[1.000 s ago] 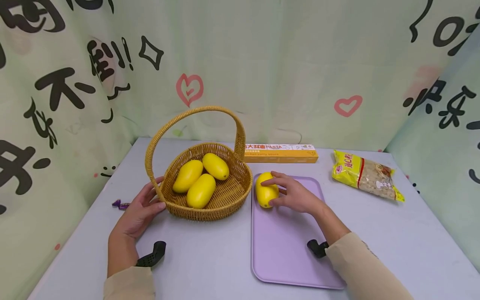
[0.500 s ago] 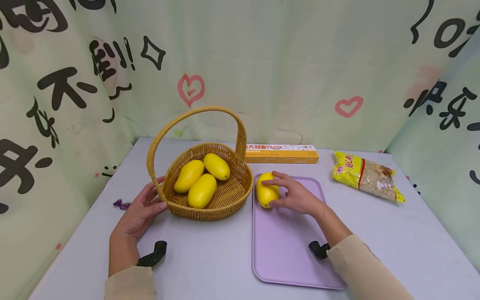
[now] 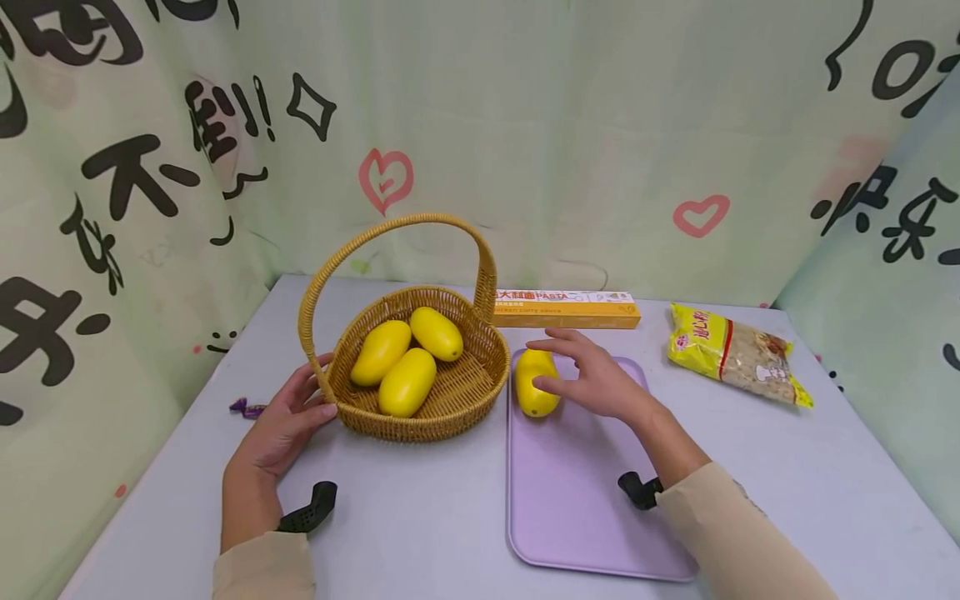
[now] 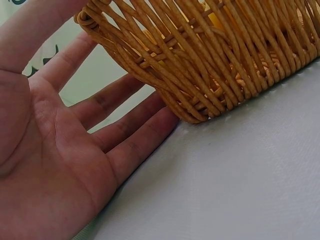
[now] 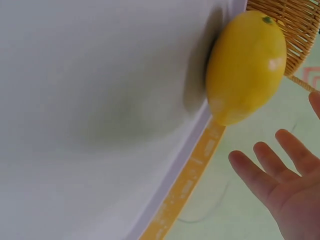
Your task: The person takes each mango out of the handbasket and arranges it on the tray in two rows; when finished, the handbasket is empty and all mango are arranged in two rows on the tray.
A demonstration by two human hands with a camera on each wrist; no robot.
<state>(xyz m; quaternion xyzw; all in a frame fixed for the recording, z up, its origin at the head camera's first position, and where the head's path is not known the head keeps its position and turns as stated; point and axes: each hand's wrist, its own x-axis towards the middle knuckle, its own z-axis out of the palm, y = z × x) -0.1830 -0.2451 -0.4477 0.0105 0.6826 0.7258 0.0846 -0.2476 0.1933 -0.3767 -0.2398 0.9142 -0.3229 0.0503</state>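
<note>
A wicker basket (image 3: 450, 425) with a tall arched handle holds three yellow mangoes (image 3: 407, 382). My left hand (image 3: 281, 429) touches the basket's left side near the handle's foot; in the left wrist view its fingers (image 4: 135, 145) stretch straight along the woven wall. One more mango (image 3: 537, 398) lies at the far left of a light purple tray (image 3: 577, 500). Over that mango hovers my right hand (image 3: 592, 379), fingers spread. The right wrist view shows the right hand (image 5: 290, 185) apart from the mango (image 5: 247, 67), holding nothing.
An orange and white pasta box (image 3: 566, 310) lies at the back beside the basket. At the right is a yellow bag of grain-like food (image 3: 738, 354). A purple wrapped candy (image 3: 247, 409) lies left of the basket. Printed curtains (image 3: 525, 125) enclose the table (image 3: 405, 517).
My right hand's fingers have opened and lifted off the mango on the tray, which stays in place. The left hand stays at the basket. The head view has shifted slightly.
</note>
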